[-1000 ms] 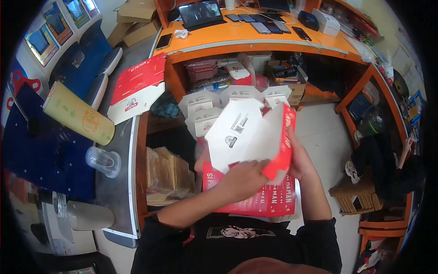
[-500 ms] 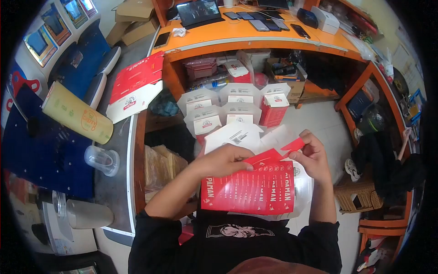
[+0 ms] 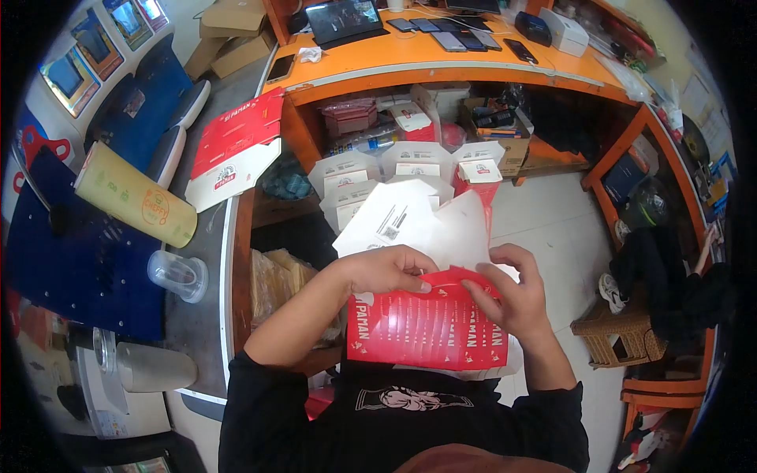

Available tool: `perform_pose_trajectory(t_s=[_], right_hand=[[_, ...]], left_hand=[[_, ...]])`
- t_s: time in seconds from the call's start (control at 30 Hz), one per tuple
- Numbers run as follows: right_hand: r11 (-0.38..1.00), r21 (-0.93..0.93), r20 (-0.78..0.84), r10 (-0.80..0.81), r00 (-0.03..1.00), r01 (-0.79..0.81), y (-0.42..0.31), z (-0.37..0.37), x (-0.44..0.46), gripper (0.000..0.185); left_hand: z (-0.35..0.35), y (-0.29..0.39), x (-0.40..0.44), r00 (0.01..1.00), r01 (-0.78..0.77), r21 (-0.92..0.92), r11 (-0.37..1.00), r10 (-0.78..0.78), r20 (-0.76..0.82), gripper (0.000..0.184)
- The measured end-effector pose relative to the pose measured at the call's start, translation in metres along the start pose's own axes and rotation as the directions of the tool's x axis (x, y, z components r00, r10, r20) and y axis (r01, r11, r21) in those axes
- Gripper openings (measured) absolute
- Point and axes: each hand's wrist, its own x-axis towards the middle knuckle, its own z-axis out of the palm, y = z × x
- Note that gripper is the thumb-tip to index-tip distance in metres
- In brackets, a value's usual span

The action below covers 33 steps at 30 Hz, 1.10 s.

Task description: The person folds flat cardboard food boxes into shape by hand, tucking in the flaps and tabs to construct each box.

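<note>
Orange desk (image 3: 339,68) curves beyond the red stack (image 3: 418,339). Over that stack, left hand (image 3: 386,270) pinches a carton (image 3: 464,230); right hand (image 3: 518,298) touches it, half-open.

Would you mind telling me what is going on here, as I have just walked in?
A person's left hand and right hand are at the red edge of a partly folded carton, its white inside showing. Below the hands lie flat red cartons. Folded boxes stand beyond, and a flat red-and-white sheet lies on the grey counter.
</note>
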Motion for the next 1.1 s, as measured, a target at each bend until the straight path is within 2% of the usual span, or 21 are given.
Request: perform_pose_trajectory(t_s=[0.03,0.13,0.2,0.3,0.4,0.43,0.5,0.53,0.63,0.7,0.83,0.9,0.93,1.0,1.03,1.1], right_hand=[[1.0,-0.025,-0.079,0.005,0.997,-0.007,-0.001,0.003,-0.001,0.033],[0.992,-0.076,0.071,-0.092,0.993,0.097,-0.007,-0.004,0.008,0.033],[0.992,-0.061,0.172,-0.102,0.98,0.114,-0.009,-0.009,0.012,0.033],[0.995,-0.037,0.262,-0.075,0.962,0.088,-0.017,-0.015,0.022,0.031],[0.988,-0.107,0.282,-0.077,0.956,0.111,-0.02,-0.005,0.024,0.029],[0.98,-0.147,0.283,-0.086,0.955,0.132,-0.021,-0.001,0.024,0.029],[0.984,-0.116,0.407,-0.077,0.91,0.135,-0.024,0.0,0.025,0.024],[0.985,-0.1,0.465,-0.076,0.882,0.138,-0.025,0.001,0.027,0.022],[0.992,-0.103,0.349,-0.028,0.937,0.068,-0.034,-0.001,0.042,0.014],[0.998,-0.04,0.354,-0.028,0.935,0.045,-0.028,-0.005,0.05,0.011],[0.99,0.141,0.473,-0.059,0.879,-0.009,-0.02,-0.01,0.058,0.008],[0.993,0.103,0.538,-0.012,0.843,-0.052,-0.021,-0.011,0.06,0.01],[0.994,0.084,0.569,0.01,0.823,-0.07,-0.023,-0.011,0.062,0.011],[0.999,-0.037,0.518,-0.009,0.855,0.034,-0.03,-0.007,0.062,0.015],[0.992,-0.101,0.495,-0.022,0.869,0.082,-0.035,-0.005,0.063,0.018],[0.982,-0.156,0.16,-0.078,0.984,0.104,-0.036,0.009,0.067,0.022]], left_hand=[[0.001,0.001,0.0,1.0,-0.015,0.028,1.0,0.015,-0.016,0.019],[0.009,0.01,-0.002,0.997,-0.024,0.139,0.99,0.033,-0.065,0.016],[0.013,0.014,-0.004,0.994,0.015,0.244,0.97,0.012,-0.107,0.014],[0.018,0.014,-0.006,0.994,0.049,0.273,0.961,-0.02,-0.111,0.013],[0.034,0.034,-0.015,0.968,0.148,0.534,0.833,-0.012,-0.25,0.018],[0.034,0.03,-0.015,0.963,0.119,0.608,0.785,0.057,-0.263,0.019],[0.037,0.021,-0.017,0.943,0.073,0.744,0.664,0.198,-0.269,0.021],[0.039,0.023,-0.019,0.942,0.056,0.759,0.648,0.218,-0.256,0.02],[0.044,0.029,-0.026,0.931,-0.007,0.796,0.605,0.295,-0.215,0.019],[0.041,0.03,-0.027,0.907,-0.068,0.815,0.576,0.375,-0.19,0.017],[0.037,0.043,-0.035,0.914,-0.082,0.786,0.612,0.361,-0.185,0.019],[0.04,0.043,-0.038,0.921,-0.087,0.792,0.605,0.352,-0.168,0.018],[0.04,0.048,-0.039,0.947,-0.018,0.768,0.64,0.258,-0.192,0.019],[0.037,0.061,-0.038,0.971,0.125,0.716,0.687,0.064,-0.232,0.019],[0.034,0.057,-0.037,0.954,0.048,0.707,0.705,0.177,-0.241,0.02],[0.02,0.042,-0.031,0.879,-0.113,0.697,0.708,0.399,-0.262,0.021]])
